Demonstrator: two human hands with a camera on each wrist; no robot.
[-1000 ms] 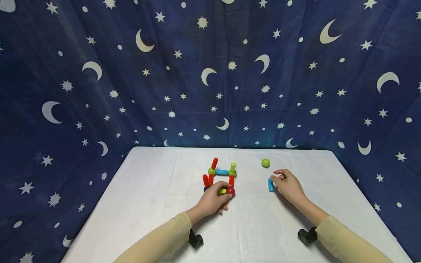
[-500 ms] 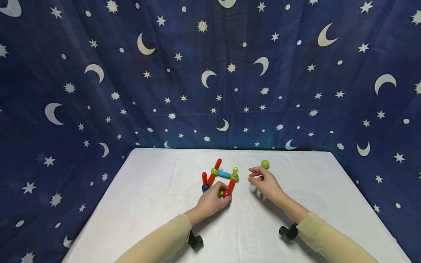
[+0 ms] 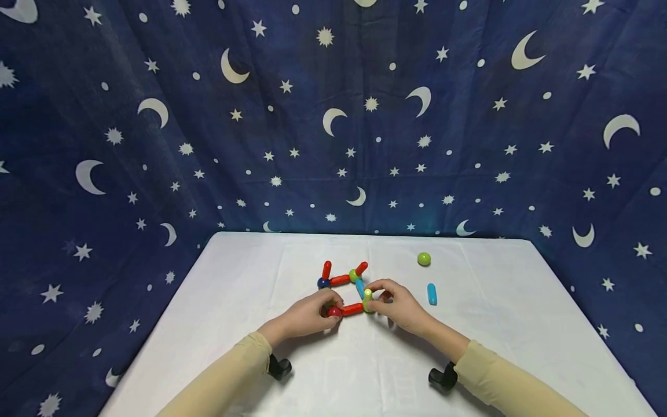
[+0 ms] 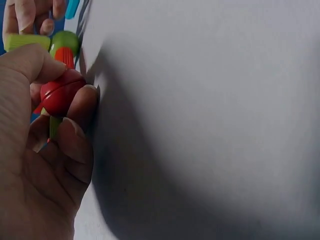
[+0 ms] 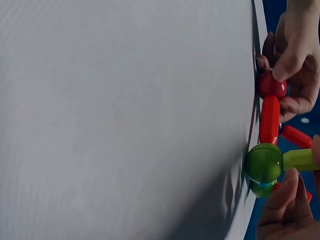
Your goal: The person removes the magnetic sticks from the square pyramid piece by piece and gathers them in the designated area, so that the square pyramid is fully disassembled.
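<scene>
A toy frame of coloured balls and ridged sticks lies on the white table in the head view. My left hand [image 3: 306, 316] grips its red ball [image 4: 62, 92] between thumb and fingers. From there a red stick [image 3: 352, 310] runs to a green ball [image 5: 264, 163], out of which a lime stick [image 5: 298, 160] stands. My right hand [image 3: 400, 306] pinches that lime stick low down, close to the green ball. A blue stick [image 3: 360, 288] joins this corner to a farther green ball [image 3: 355, 276]. The dark blue ball [image 3: 323, 283] forms the back left corner. My left fingers partly hide the near left side.
To the right of the frame lie a loose blue stick [image 3: 432, 294] and, farther back, a loose green ball [image 3: 424, 259]. The white table [image 3: 250, 272] ends at a dark blue curtain [image 3: 292, 127] with moons and stars.
My right hand has left the loose blue stick and moved left onto the frame's lime stick. The frame has turned, its blue side swinging from the back to the right, and my left hand moved left.
</scene>
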